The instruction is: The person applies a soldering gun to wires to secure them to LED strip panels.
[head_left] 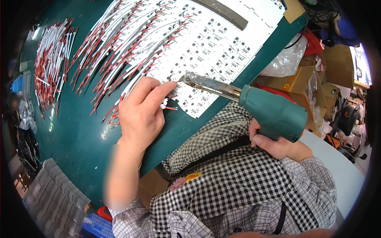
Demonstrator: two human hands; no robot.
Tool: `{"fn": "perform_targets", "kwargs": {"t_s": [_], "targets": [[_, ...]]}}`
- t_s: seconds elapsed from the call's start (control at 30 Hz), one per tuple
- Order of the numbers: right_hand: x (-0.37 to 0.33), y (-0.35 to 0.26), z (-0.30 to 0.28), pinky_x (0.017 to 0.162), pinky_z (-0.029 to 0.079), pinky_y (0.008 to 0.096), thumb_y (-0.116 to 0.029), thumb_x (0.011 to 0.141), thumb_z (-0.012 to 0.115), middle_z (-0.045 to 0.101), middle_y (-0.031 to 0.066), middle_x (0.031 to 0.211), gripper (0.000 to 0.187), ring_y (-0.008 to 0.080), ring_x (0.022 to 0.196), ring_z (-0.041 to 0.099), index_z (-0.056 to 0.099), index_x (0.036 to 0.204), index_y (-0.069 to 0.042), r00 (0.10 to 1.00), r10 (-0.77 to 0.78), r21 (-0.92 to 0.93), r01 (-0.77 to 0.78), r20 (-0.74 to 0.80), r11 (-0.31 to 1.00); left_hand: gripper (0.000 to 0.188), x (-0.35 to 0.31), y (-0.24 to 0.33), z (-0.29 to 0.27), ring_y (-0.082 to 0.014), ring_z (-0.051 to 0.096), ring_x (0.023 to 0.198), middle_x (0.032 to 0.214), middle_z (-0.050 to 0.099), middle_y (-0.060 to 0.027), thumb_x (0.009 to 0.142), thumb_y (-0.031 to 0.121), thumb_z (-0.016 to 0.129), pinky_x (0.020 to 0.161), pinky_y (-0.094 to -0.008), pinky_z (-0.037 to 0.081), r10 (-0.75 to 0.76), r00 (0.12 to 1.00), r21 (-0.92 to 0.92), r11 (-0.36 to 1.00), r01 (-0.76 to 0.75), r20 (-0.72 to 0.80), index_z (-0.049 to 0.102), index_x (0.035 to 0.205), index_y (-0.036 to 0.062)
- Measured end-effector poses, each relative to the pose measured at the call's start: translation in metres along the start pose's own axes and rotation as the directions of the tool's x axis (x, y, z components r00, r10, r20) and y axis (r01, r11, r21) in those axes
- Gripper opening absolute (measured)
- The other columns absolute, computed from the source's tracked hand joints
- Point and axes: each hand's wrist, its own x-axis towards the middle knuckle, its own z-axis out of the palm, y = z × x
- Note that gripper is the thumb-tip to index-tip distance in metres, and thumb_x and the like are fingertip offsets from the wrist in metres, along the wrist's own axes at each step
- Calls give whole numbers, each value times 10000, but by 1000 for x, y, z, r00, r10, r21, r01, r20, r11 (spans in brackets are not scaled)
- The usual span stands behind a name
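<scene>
My right hand (274, 146) is wrapped round the grip of a green soldering gun (274, 113). Its metal barrel points left, and the tip meets the near-left part of a white circuit board panel (222, 55) covered with small dark parts. Close to that tip, my left hand (141, 105) is closed, thumb and fingers pinched at the panel's edge. What they pinch is mostly hidden; a small white connector with short red and white wires (170, 107) shows beneath the fingers. Rows of red and white wires (115, 51) lie across the panel's left part, their loose ends hanging over its edge.
A separate bundle of red and white wires (51, 67) lies on the green table (75, 146) at the left. A dark flat bar (226, 14) rests on the panel's far side. Cardboard boxes (291, 85) and a clear plastic bag (287, 57) stand at the right.
</scene>
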Motion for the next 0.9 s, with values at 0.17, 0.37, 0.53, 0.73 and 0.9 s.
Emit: {"fn": "perform_targets", "kwargs": {"t_s": [0.17, 0.37, 0.53, 0.73, 0.9], "targets": [[0, -17, 4, 556, 495, 248, -208, 777, 711, 574, 104, 757, 526, 152, 613, 573, 464, 1177, 30, 956, 182, 421, -70, -232, 905, 401, 0, 0, 1, -199, 568, 614, 733, 555, -59, 602, -142, 562, 520, -309, 457, 15, 1000, -6, 1000, -15, -7, 683, 921, 68], [1, 1, -7, 524, 527, 261, -27, 798, 641, 487, 176, 1223, 566, 189, 695, 586, 390, 1304, 20, 969, -82, 447, 181, -233, 876, 391, -2, 0, 0, -198, 568, 607, 737, 559, -55, 602, -128, 574, 519, -308, 458, 15, 1000, 6, 1000, -15, 4, 683, 920, 71], [4, 3, -9, 503, 520, 260, -64, 775, 679, 493, 176, 1214, 605, 192, 679, 588, 393, 1301, 22, 962, -88, 489, 208, -257, 847, 277, 0, 7, -3, -200, 563, 624, 765, 564, -77, 700, -64, 643, 543, -298, 460, -42, 998, -54, 998, 45, 50, 679, 950, 48], [3, 6, -12, 491, 514, 252, -99, 754, 702, 503, 178, 1192, 616, 187, 661, 586, 411, 1280, 39, 948, -43, 477, 198, -316, 856, 298, 3, 7, -6, -216, 553, 854, 976, 568, -122, 779, -76, 614, 627, -279, 474, 76, 997, 176, 982, -69, -31, 659, 1053, 34], [4, 3, -16, 488, 514, 250, -90, 748, 694, 503, 184, 1194, 620, 186, 661, 586, 405, 1277, 55, 958, -49, 490, 189, -283, 851, 223, -1, 18, -10, -119, 532, 719, 780, 576, -81, 930, -42, 459, 687, -253, 454, -184, 963, -110, 980, 165, -197, 545, 1134, -60]]}}
